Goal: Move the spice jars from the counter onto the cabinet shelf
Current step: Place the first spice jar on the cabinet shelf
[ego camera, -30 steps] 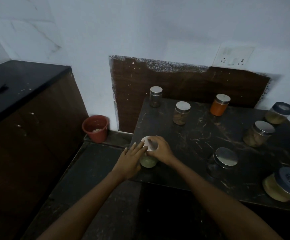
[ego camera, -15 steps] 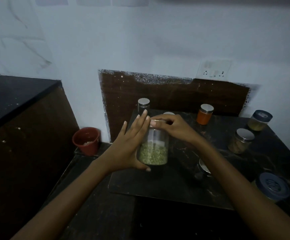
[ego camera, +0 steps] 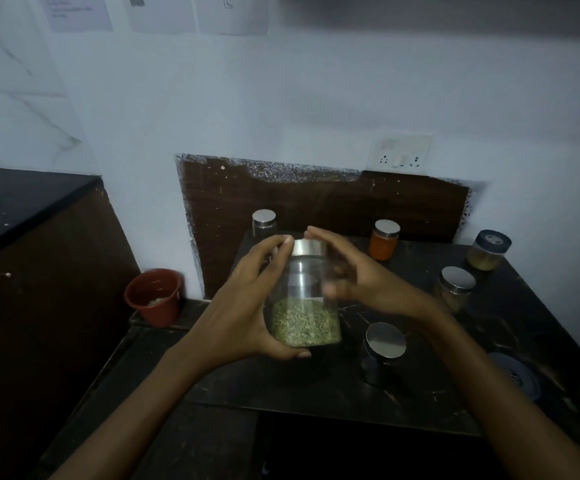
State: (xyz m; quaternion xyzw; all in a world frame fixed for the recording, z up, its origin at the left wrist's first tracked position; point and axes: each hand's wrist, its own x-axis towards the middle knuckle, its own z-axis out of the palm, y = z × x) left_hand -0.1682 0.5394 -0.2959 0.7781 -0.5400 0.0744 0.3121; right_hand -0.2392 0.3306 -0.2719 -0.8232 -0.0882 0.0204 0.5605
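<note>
A glass jar [ego camera: 304, 306] with a steel lid and green seeds in its lower part is held up above the dark counter [ego camera: 316, 396]. My left hand [ego camera: 240, 306] wraps its left side, thumb under the base, fingertips at the lid. My right hand [ego camera: 361, 278], blurred, cups the jar's right side, thumb on the glass and fingers curved behind the lid. Several other jars stand on the counter: a steel-lidded one [ego camera: 264, 221] at the back left, an orange one [ego camera: 383, 240], a blue-lidded one [ego camera: 489, 251], a steel-lidded one [ego camera: 456, 287] and a dark one [ego camera: 382, 351].
A red pot [ego camera: 153, 296] stands on the low ledge left of the counter. A dark cabinet [ego camera: 39, 271] with a black top fills the left side. A wall socket [ego camera: 401, 154] sits above the brown backboard. A dark edge [ego camera: 454, 12] runs along the top right.
The green seed jar has been lifted off the counter's front left corner and raised. My left hand has closed around it; my right hand has slid from the lid's top to the side.
</note>
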